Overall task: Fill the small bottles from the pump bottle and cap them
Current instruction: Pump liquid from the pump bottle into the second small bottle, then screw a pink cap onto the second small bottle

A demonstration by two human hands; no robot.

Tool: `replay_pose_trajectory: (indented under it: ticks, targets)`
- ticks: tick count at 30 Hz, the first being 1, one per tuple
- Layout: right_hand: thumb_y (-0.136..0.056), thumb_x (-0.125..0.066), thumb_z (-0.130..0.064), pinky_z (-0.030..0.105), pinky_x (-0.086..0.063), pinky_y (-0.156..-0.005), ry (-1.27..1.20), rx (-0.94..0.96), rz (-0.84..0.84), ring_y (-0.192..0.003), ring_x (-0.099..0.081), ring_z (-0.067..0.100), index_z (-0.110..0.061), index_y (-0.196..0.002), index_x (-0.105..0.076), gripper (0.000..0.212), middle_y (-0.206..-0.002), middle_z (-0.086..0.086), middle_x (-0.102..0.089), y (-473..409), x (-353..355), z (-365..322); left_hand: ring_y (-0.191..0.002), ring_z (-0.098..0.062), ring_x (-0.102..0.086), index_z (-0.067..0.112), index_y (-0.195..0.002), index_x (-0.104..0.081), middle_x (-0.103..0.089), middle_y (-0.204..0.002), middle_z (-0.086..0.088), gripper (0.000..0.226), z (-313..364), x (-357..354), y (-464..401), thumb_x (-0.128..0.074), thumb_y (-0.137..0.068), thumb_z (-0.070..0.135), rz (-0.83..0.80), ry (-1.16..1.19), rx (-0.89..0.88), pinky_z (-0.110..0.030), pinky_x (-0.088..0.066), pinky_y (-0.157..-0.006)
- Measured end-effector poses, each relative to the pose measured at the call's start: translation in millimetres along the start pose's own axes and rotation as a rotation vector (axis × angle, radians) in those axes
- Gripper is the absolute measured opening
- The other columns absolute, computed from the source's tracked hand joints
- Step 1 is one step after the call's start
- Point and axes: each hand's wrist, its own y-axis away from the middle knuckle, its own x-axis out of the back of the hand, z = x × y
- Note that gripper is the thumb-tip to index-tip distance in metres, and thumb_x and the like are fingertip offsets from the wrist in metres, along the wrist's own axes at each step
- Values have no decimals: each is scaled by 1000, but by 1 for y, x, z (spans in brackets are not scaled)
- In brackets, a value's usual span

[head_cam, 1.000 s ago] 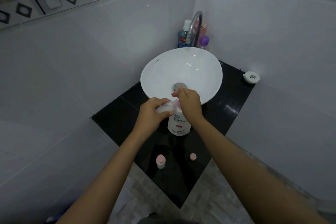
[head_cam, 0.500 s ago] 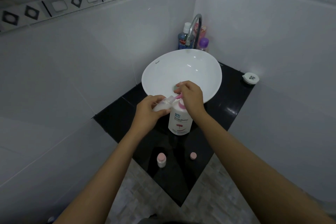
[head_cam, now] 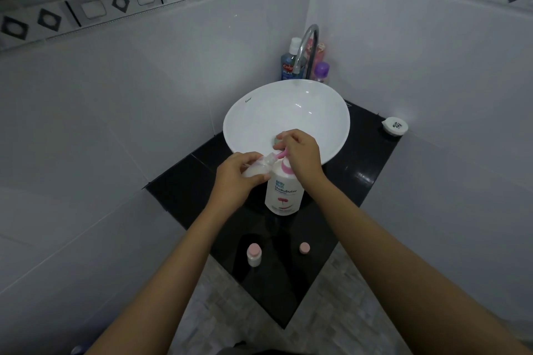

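A white pump bottle [head_cam: 284, 193] with a pink collar and pink nozzle stands upright on the black counter [head_cam: 184, 190], just in front of the sink. My right hand [head_cam: 301, 154] rests on top of its pump head. My left hand [head_cam: 238, 177] grips a small clear bottle [head_cam: 258, 168], tilted, with its mouth at the pink nozzle. Nearer to me, a second small bottle [head_cam: 254, 254] with a pink cap stands on the counter. A loose pink cap [head_cam: 304, 247] lies to its right.
A white bowl sink [head_cam: 317, 112] sits behind the pump bottle, with a curved chrome tap [head_cam: 305, 49] over it. Behind the tap stand a blue mouthwash bottle [head_cam: 289, 63] and a purple-capped bottle [head_cam: 321, 72]. A small round white item [head_cam: 394, 125] lies at the counter's right corner.
The pump head and my right hand on it have risen a little, showing the pink collar. My left hand keeps the small bottle at the nozzle.
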Motion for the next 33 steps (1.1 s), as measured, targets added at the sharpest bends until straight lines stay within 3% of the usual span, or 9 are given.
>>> replay_pose_trajectory:
  ticks: [8, 10, 14, 16, 19, 23, 26, 28, 33]
  targets:
    - [-93, -53, -24, 13, -46, -55, -39, 23, 31, -51, -62, -1, -4, -95, -69, 25, -78, 1, -67, 0, 2, 0, -92, -6, -58, 17, -114, -66, -61, -109, 5, 40, 1, 2, 5, -76, -76, 18, 12, 43, 9, -14, -43, -72]
    - [-93, -54, -27, 8, -45, -52, -35, 38, 81, -56, -63, 1, -4, -91, -70, 28, -77, 1, -68, 0, 3, 0, -93, -8, -59, 16, -114, -66, -62, -109, 3, 40, 2, 2, 5, -76, -75, 17, 15, 52, 6, -16, -46, -74]
    - [-93, -56, -28, 21, -50, -68, -50, 23, 90, -74, -69, 18, -9, -84, -69, 25, -80, 4, -71, -1, 8, 2, -94, -8, -60, 20, -115, -65, -62, -113, 4, 41, 1, 8, 8, -75, -76, 17, 42, 122, 14, -24, -52, -79]
    - [-93, -56, -30, 28, -53, -74, -45, 36, 99, -79, -69, 23, -10, -82, -69, 26, -84, 8, -72, 1, 12, 2, -95, -9, -60, 20, -118, -63, -62, -114, 5, 42, 1, 13, 11, -74, -77, 16, 56, 160, 28, -17, -50, -71]
    - [-94, -52, -33, 24, -47, -72, -42, 62, 184, -84, -64, 19, -5, -89, -68, 32, -90, 12, -70, 10, 23, 3, -90, -6, -61, 18, -117, -62, -64, -107, 7, 42, 2, 16, 24, -74, -77, 14, 56, 222, 40, -11, -51, -61]
    - [-97, -46, -35, 30, -48, -71, -72, 38, 326, -78, -60, 14, -12, -89, -66, 31, -81, 3, -65, 33, 46, 34, -82, 6, -62, 23, -107, -63, -63, -101, 12, 35, -6, 12, 53, -74, -76, 11, 20, 288, 65, -11, -52, -64]
    - [-97, -43, -39, 39, -50, -69, 111, -78, 341, -72, -58, 18, -10, -87, -63, 36, -76, 4, -61, 59, 55, 85, -87, 1, -63, 22, -107, -63, -64, -102, 11, 36, -20, 3, 77, -75, -75, 10, -12, 271, 117, -19, -54, -69]
    - [-97, -43, -42, 40, -51, -69, 236, -168, 274, -73, -60, 20, -13, -85, -60, 36, -77, 7, -61, 77, 54, 118, -82, 5, -63, 16, -106, -63, -64, -99, 10, 36, -28, -3, 93, -75, -73, 4, -30, 298, 143, -16, -55, -68]
    - [-96, -43, -44, 30, -43, -69, 607, -208, 37, -82, -62, 19, -12, -99, -60, 37, -80, -4, -60, 105, 44, 167, -89, -7, -66, 14, -106, -63, -67, -104, 1, 36, -46, -12, 121, -76, -73, 7, -92, 320, 212, -24, -57, -73]
